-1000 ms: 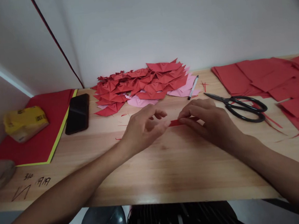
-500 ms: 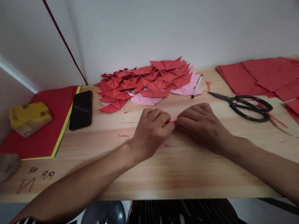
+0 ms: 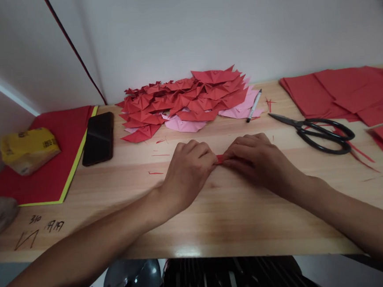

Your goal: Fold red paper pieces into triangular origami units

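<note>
A small folded piece of red paper (image 3: 219, 159) lies on the wooden table (image 3: 217, 212), mostly hidden between my two hands. My left hand (image 3: 188, 168) has its fingers curled and pressed on the paper's left end. My right hand (image 3: 254, 158) covers the right part, fingers closed down on it. Only a sliver of red shows between the fingertips.
A heap of folded red and pink paper shapes (image 3: 188, 101) lies behind my hands, with a pen (image 3: 254, 105) beside it. Black scissors (image 3: 316, 131) and red sheets (image 3: 346, 91) are to the right. A black phone (image 3: 98, 137), red card (image 3: 57, 163) and yellow packet (image 3: 29, 149) sit left.
My left hand, open and apart a second ago, has closed onto the red paper beside my right hand. Both hands now press together on it.
</note>
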### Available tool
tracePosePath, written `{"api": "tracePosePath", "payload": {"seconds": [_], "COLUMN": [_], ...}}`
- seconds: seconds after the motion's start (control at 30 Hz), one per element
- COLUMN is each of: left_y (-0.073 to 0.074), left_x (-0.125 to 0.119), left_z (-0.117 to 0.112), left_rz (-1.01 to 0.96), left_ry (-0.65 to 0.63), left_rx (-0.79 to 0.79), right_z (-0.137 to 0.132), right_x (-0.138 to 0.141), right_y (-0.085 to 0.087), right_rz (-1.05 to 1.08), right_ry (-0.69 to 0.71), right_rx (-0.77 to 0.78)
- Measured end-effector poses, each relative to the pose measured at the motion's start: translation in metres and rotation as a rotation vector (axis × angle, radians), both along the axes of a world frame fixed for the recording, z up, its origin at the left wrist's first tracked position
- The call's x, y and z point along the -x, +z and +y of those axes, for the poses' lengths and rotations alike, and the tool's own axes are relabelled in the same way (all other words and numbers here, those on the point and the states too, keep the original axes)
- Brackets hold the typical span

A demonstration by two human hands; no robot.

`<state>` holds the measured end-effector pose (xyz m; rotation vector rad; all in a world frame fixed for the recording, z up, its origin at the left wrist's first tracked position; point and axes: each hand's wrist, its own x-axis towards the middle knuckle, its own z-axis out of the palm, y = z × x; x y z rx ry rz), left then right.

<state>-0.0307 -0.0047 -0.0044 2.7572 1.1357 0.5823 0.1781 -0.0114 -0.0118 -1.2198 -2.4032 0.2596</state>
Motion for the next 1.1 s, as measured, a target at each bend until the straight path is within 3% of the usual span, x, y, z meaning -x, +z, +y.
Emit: {"api": "tracePosePath", "payload": {"seconds": [0.2, 0.3, 0.47, 0.67, 1.1], "left_y": [0.005, 0.008, 0.002, -0.003, 0.001], "left_x": [0.008, 0.007, -0.002, -0.011, -0.016], "left_z": [0.0, 0.001, 0.003, 0.005, 0.006], "left_rz": [0.122, 0.114, -0.062, -0.147, -0.068], "left_ry": [-0.089, -0.092, -0.008, 0.074, 0.14], "left_rx": [-0.143, -0.07, 0.167, 0.222, 0.257], "right_z": [-0.001, -0.001, -0.001, -0.003, -0.005], "right_x": [0.0, 0.0, 0.0, 0.007, 0.018], "right_y": [0.0, -0.001, -0.001, 0.003, 0.005], "right_rz": [-0.026, -0.034, -0.03, -0.05, -0.164], "right_ry": [0.017, 0.022, 0.0, -0.063, -0.168], "right_rx": [-0.072, -0.09, -0.032, 0.029, 0.043]}}
